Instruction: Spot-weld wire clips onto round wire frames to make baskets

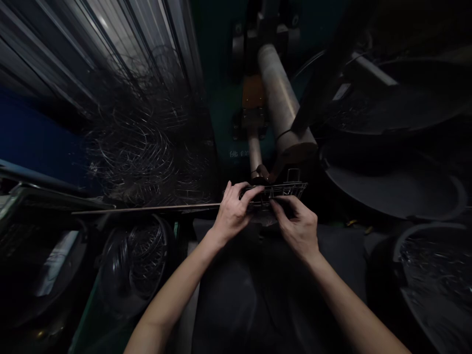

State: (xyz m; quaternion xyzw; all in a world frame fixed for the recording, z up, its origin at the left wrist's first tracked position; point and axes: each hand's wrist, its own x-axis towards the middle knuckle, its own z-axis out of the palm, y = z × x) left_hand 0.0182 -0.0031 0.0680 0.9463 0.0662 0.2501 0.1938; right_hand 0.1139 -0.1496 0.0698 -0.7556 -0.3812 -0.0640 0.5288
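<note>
A small wire rack (295,189) is held level just below the tips of a machine's two metal arms, the thick cylinder (282,98) and the thinner rod (254,152). My left hand (236,206) grips the rack's left part, fingers bent over its top wires. At the rack's near side, right of centre, my right hand (297,223) has thumb and forefinger pinched together; any small piece between them is too dark to make out. A wire loop stands up from the rack's right end, near the thick cylinder's tip.
Tangled wire pieces (136,152) lie at the left. A thin strip (147,209) runs left from my left hand. Tubs with wire parts stand lower left (164,246) and lower right (400,260). Another black tub (394,189) is at right.
</note>
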